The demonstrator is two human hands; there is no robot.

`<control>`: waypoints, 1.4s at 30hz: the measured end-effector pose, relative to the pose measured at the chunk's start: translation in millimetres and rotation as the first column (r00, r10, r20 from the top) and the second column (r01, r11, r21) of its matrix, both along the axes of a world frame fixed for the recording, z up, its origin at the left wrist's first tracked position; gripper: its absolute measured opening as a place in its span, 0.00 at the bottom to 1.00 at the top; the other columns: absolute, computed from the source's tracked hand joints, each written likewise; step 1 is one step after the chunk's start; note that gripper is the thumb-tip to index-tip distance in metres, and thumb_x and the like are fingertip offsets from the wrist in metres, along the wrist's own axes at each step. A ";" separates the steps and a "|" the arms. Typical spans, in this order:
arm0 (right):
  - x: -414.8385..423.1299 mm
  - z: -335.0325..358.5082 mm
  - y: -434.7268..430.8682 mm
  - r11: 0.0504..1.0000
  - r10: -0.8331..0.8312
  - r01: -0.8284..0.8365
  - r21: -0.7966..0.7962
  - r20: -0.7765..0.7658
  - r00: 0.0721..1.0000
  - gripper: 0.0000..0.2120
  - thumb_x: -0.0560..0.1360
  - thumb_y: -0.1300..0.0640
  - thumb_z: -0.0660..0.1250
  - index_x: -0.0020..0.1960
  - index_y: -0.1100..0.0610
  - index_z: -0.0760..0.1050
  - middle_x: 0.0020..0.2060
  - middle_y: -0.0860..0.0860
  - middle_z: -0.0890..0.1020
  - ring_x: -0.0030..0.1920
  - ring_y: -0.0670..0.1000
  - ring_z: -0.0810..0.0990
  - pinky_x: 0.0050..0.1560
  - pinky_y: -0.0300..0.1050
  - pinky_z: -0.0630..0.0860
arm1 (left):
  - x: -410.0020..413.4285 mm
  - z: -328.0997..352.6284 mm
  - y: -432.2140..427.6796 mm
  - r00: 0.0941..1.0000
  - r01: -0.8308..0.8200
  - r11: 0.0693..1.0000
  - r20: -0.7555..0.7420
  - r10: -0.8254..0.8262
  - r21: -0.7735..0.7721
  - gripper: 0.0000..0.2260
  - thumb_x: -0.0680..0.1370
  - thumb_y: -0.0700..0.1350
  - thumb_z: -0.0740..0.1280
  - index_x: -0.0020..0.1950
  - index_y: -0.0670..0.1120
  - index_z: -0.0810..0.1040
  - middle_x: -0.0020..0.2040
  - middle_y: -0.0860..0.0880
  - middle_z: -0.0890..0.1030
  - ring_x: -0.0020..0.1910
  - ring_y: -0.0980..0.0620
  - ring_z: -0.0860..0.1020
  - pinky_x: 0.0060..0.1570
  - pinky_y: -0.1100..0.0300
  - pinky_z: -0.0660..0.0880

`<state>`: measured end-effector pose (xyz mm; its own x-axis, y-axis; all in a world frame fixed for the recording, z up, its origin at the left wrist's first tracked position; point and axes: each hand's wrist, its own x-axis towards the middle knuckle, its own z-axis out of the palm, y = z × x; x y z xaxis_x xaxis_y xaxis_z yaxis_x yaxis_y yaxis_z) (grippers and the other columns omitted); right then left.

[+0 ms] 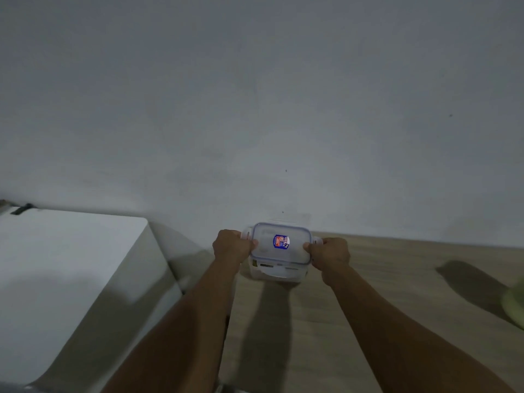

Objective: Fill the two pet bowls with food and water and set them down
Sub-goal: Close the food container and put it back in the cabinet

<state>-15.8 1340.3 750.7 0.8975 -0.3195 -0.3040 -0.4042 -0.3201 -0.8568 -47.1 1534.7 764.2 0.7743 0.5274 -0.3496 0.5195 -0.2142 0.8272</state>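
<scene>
A clear plastic container (279, 251) with a snap-lock lid and a blue and red label sits on the wooden floor close to the grey wall. My left hand (231, 246) grips the lid's left edge and side clip. My right hand (330, 252) grips the lid's right edge and clip. The lid lies on the container. What is inside the container is too blurred to tell. No pet bowl is clearly in view.
A white box-like unit (71, 268) stands to the left, against the wall. A blurred pale green object (514, 303) shows at the right edge, casting a shadow on the wooden floor (397, 293). The grey wall (255, 109) fills the upper view.
</scene>
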 end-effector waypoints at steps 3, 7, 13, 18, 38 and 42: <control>8.1 -5.8 3.3 0.999 0.013 -0.015 -0.043 -0.036 0.999 0.15 0.68 0.57 0.78 0.48 0.66 0.82 0.39 0.58 0.80 0.43 0.53 0.78 0.43 0.43 0.70 | 8.5 -8.3 2.5 0.999 -0.001 1.000 -0.043 0.001 0.012 0.19 0.66 0.45 0.79 0.52 0.37 0.83 0.48 0.38 0.84 0.49 0.39 0.84 0.51 0.47 0.81; 9.7 -13.8 5.3 0.996 0.014 -0.019 -0.086 -0.060 0.998 0.15 0.69 0.55 0.76 0.49 0.65 0.83 0.45 0.63 0.84 0.49 0.59 0.83 0.42 0.42 0.70 | 9.8 -16.8 4.4 0.996 -0.006 1.000 -0.086 0.007 0.010 0.18 0.65 0.44 0.79 0.50 0.36 0.83 0.47 0.36 0.84 0.48 0.37 0.84 0.49 0.46 0.82; 9.0 -12.1 4.9 0.995 0.012 -0.020 -0.096 -0.089 0.996 0.17 0.68 0.55 0.77 0.50 0.65 0.82 0.48 0.62 0.84 0.52 0.60 0.83 0.43 0.42 0.71 | 11.7 -18.7 6.2 0.995 0.000 1.000 -0.098 0.000 0.001 0.18 0.64 0.43 0.81 0.48 0.35 0.82 0.45 0.37 0.84 0.46 0.38 0.84 0.49 0.45 0.82; 3.7 -8.1 6.4 0.991 0.013 -0.028 -0.131 -0.114 0.993 0.16 0.68 0.54 0.76 0.50 0.64 0.82 0.48 0.62 0.84 0.51 0.60 0.83 0.45 0.45 0.74 | 8.8 -17.4 7.3 0.992 0.023 0.999 -0.124 -0.019 0.029 0.21 0.63 0.44 0.82 0.49 0.35 0.81 0.45 0.37 0.84 0.45 0.38 0.84 0.48 0.45 0.82; -7.9 1.4 8.9 0.990 0.007 -0.025 -0.140 -0.132 0.991 0.21 0.64 0.53 0.79 0.51 0.64 0.80 0.49 0.61 0.84 0.53 0.61 0.83 0.50 0.49 0.78 | 0.0 -4.9 -2.3 0.977 0.087 0.980 -0.205 -0.050 0.177 0.21 0.66 0.45 0.80 0.53 0.36 0.80 0.48 0.40 0.84 0.48 0.42 0.84 0.50 0.52 0.81; 20.1 -45.1 -2.4 0.998 0.006 -0.014 -0.054 -0.148 0.989 0.31 0.47 0.48 0.78 0.43 0.66 0.81 0.42 0.66 0.84 0.41 0.61 0.84 0.46 0.61 0.83 | 5.1 -10.4 -1.9 0.975 0.074 0.987 -0.219 -0.041 0.144 0.20 0.65 0.44 0.80 0.50 0.36 0.80 0.47 0.39 0.84 0.47 0.41 0.84 0.49 0.48 0.82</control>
<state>4.4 1337.9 705.5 0.8474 -0.3305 -0.4155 -0.5213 -0.3699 -0.7690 -41.9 1532.8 753.8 0.7206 0.5434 -0.4306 0.6641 -0.3627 0.6538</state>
